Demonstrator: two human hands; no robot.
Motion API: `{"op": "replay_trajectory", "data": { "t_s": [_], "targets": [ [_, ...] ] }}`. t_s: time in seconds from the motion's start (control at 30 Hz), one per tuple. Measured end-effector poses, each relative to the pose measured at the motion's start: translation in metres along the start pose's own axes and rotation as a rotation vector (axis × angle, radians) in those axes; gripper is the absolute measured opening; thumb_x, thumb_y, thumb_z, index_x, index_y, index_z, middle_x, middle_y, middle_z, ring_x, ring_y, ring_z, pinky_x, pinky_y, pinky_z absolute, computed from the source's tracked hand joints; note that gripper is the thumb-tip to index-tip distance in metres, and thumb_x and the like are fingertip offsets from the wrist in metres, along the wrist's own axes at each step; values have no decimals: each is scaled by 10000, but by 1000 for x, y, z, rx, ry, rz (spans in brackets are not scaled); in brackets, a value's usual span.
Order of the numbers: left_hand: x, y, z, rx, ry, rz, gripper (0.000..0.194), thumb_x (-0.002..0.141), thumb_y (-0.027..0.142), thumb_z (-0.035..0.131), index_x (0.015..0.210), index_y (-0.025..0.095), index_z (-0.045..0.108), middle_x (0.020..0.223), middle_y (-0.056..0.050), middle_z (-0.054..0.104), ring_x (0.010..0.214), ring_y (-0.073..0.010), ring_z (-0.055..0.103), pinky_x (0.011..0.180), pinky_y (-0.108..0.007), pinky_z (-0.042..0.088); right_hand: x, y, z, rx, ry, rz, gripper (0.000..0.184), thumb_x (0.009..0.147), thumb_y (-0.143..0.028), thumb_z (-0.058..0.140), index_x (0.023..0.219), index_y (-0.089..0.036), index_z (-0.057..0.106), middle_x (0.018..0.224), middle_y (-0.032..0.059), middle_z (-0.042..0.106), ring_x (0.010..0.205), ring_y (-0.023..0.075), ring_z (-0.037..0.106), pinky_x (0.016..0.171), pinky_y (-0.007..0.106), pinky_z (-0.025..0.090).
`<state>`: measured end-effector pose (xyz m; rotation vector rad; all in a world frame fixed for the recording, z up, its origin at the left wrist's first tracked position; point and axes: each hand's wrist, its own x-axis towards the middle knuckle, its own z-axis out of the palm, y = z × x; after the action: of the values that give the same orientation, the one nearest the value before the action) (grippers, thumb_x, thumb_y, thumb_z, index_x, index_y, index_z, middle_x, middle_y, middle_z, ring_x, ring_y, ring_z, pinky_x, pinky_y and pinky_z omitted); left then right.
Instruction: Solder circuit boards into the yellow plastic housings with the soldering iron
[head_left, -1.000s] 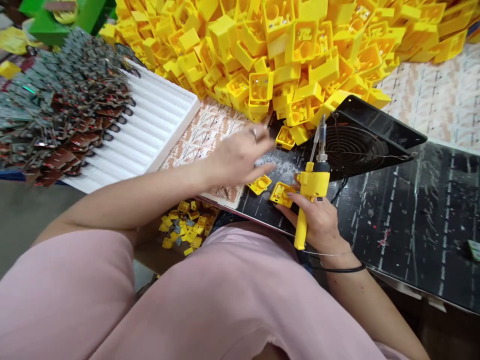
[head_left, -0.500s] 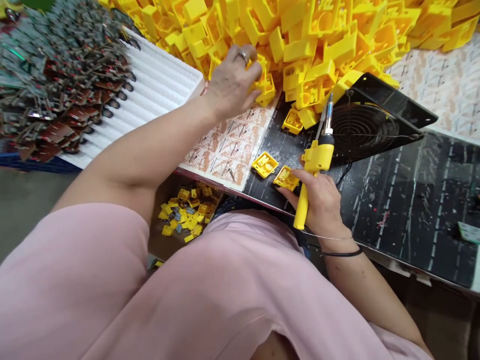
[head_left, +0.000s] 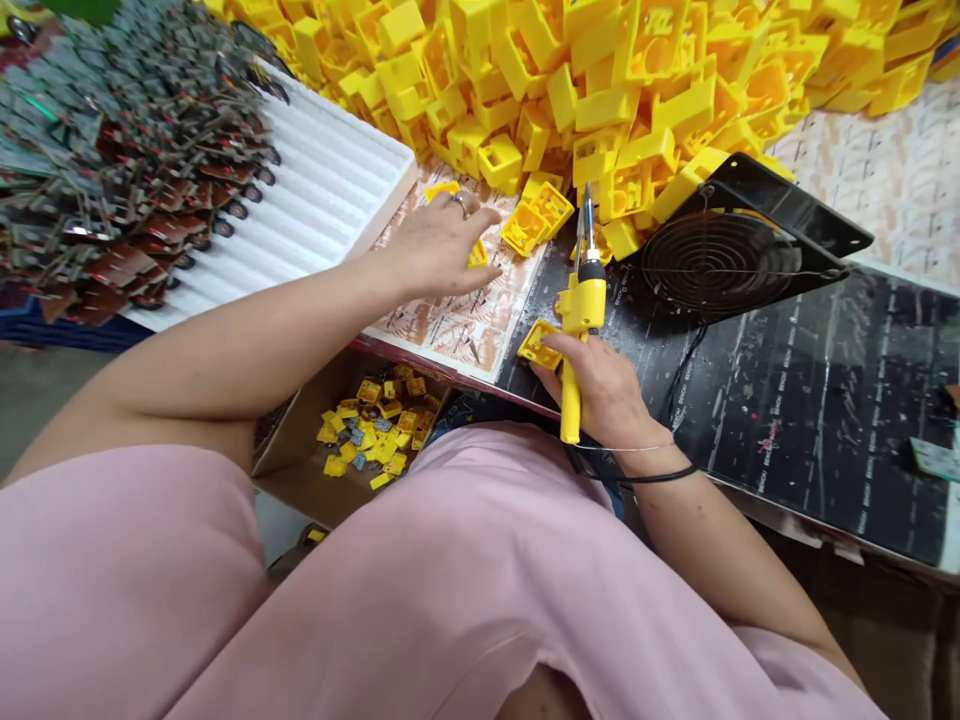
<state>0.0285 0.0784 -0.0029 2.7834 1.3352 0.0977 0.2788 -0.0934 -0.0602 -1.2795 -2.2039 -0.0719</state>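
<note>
My right hand (head_left: 604, 390) is closed around a yellow soldering iron (head_left: 583, 305), its metal tip pointing away from me. The thumb and a finger of that hand also touch a small yellow plastic casing (head_left: 538, 343) at the black mat's edge. My left hand (head_left: 439, 245), a ring on one finger, lies with fingers spread over yellow casings (head_left: 478, 254) on the patterned sheet; they are partly hidden under it. Right beside it, more open casings (head_left: 526, 229) rest in front of the large pile of yellow casings (head_left: 525, 60).
A black fan (head_left: 720, 250) stands on the black mat (head_left: 810, 400). Circuit boards with wires (head_left: 135, 180) are heaped on a white ribbed foam tray (head_left: 337, 150) at left. Below the table edge, a cardboard box (head_left: 292, 440) holds small yellow parts. A green board (head_left: 934, 458) lies far right.
My left hand has moved back from the pile, leftward and towards me, and several casings now lie apart on the sheet. My right hand has shifted left with the soldering iron.
</note>
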Motion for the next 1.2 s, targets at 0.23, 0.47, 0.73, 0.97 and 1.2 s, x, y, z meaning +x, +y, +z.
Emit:
{"op": "replay_trajectory", "data": {
  "t_s": [0.23,0.47,0.73,0.97,1.2],
  "targets": [
    [-31,28,-16,-39,-297,142,559,1014,317,660,1544,148,606,1383,-193,741,1276,-338,716,1082,-434,566,-7,5,-6,71,-28,-58,350,1081,-376,635,1404,-266,560,1031,49,747,931,241,724,862,382,577],
    [-66,42,-14,-1,-313,284,585,1037,321,586,1600,162,577,1473,-204,709,1257,-330,734,1059,-416,576,-2,16,-21,178,-98,-77,545,1031,-537,695,1464,-252,526,1135,89,753,1091,301,736,1043,487,577],
    [-57,60,-33,148,-439,-101,808,1099,643,409,1754,185,292,1021,-157,815,1031,-369,787,890,-422,571,-24,16,-34,175,-21,90,462,1035,-410,725,1450,-273,575,1099,45,764,884,228,752,804,335,611],
    [-50,18,-15,-199,-226,408,736,1056,334,518,1751,227,299,1750,-145,453,1614,-302,446,1265,-438,435,-28,25,-28,133,-11,76,532,998,-445,773,1464,-264,590,1185,89,784,910,249,781,801,351,637],
    [-49,30,-6,-159,-325,488,697,1074,207,530,1738,120,336,1272,-174,799,1145,-271,737,1064,-376,539,-24,27,-26,71,27,-46,533,1040,-380,722,1525,-243,552,1186,97,798,883,236,806,735,323,651]
  ]
}}
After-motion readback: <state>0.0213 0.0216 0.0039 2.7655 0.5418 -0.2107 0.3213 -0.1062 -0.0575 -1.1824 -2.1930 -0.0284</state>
